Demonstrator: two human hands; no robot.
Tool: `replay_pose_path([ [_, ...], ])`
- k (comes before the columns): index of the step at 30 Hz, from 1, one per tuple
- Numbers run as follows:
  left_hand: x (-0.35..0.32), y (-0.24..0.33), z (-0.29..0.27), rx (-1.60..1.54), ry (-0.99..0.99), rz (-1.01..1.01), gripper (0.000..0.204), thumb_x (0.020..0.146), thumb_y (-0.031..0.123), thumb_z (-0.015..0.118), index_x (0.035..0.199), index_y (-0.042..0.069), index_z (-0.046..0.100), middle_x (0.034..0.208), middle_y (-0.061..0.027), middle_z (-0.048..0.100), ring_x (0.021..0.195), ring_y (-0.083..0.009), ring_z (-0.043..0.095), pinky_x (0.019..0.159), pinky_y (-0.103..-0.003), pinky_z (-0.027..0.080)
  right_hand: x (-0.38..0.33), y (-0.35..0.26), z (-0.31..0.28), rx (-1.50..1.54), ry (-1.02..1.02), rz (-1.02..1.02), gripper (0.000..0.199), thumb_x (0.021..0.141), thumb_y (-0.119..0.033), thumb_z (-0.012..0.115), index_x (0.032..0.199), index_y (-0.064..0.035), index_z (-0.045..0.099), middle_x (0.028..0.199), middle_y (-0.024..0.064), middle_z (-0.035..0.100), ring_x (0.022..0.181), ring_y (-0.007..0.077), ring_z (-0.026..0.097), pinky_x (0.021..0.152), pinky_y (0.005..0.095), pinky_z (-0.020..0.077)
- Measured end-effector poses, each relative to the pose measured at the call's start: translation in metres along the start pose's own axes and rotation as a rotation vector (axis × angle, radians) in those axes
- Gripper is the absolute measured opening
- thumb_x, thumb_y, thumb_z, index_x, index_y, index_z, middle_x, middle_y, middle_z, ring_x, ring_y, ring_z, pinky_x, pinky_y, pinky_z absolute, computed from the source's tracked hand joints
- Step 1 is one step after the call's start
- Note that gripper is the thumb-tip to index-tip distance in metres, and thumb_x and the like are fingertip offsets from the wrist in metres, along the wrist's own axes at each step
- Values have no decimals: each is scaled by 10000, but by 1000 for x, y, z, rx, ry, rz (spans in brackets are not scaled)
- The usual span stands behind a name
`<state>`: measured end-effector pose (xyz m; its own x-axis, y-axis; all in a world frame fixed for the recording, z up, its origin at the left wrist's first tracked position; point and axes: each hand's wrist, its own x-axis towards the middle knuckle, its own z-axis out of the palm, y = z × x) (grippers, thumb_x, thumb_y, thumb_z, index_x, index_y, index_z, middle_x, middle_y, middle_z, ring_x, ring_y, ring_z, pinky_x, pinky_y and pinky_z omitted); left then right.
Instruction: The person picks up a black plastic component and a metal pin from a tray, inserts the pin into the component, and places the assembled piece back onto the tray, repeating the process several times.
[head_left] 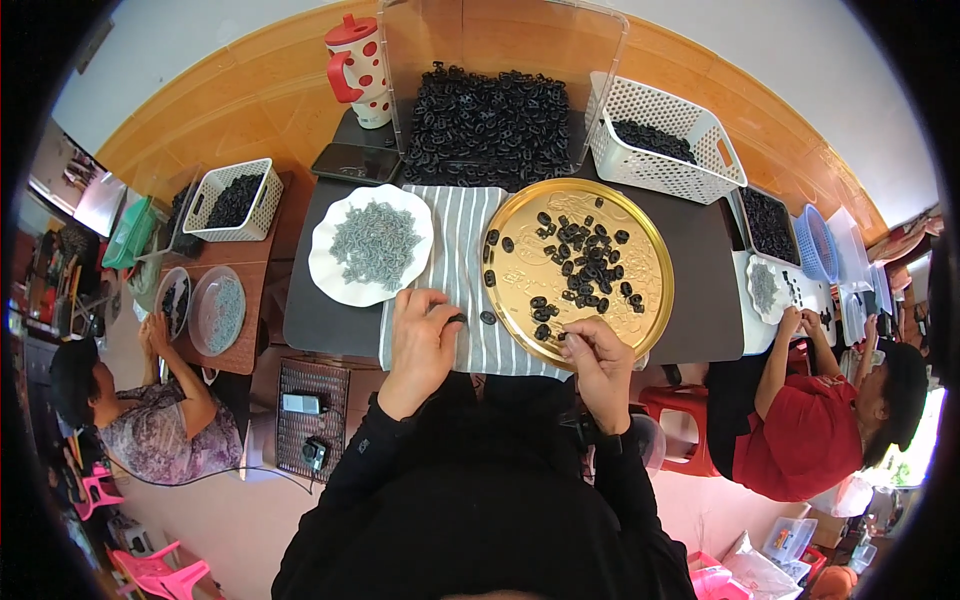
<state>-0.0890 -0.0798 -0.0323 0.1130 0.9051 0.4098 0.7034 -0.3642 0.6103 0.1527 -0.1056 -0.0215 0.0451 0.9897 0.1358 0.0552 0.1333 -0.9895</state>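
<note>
Dark table with rounded corners [705,290] stands before an orange wood-like wall panel [270,95]. Upon it, the left hand [420,345] is curled over a grey-and-white striped cloth [455,235], and one small black piece [457,318] shows beside its thumb; whether the fingers pinch it, I cannot tell. The right hand [603,375] has thumb and forefinger close together at the six o'clock rim of a round golden tray [645,245]; what is between them is not clear. Small black oval pieces [588,272] lie gathered on this tray, and another black oval piece [487,317] rests on the cloth, just outside its eight o'clock rim. From the tray, a white wavy-edged bowl [322,240] of small grey pieces [375,243] stands at nine o'clock, a clear box [480,30] holding black pieces at eleven, a white perforated basket [640,175] at one. Farther, a person in red [800,440] sits at four o'clock.
</note>
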Motion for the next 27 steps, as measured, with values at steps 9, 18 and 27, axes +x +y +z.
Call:
replay_pose_path([
  [9,28,38,23,-20,3,178,189,720,-6,671,909,3,676,1000,-138,578,973,-329,499,828,-408,425,-1,2,4,-54,39,-96,156,884,64,557,998,19,653,857,13,582,727,61,534,658,184,426],
  [18,43,41,47,201,-158,110,129,687,12,661,815,14,671,935,-96,556,970,-293,476,790,-394,350,-6,9,9,79,65,45,87,873,54,585,943,3,589,827,-12,588,718,34,524,648,184,429],
  [27,42,44,53,204,-139,183,129,701,-16,620,829,-10,608,978,-105,542,1001,-297,465,810,-402,357,-6,7,7,94,75,21,66,887,52,577,936,12,591,792,-19,583,705,39,534,645,180,425],
])
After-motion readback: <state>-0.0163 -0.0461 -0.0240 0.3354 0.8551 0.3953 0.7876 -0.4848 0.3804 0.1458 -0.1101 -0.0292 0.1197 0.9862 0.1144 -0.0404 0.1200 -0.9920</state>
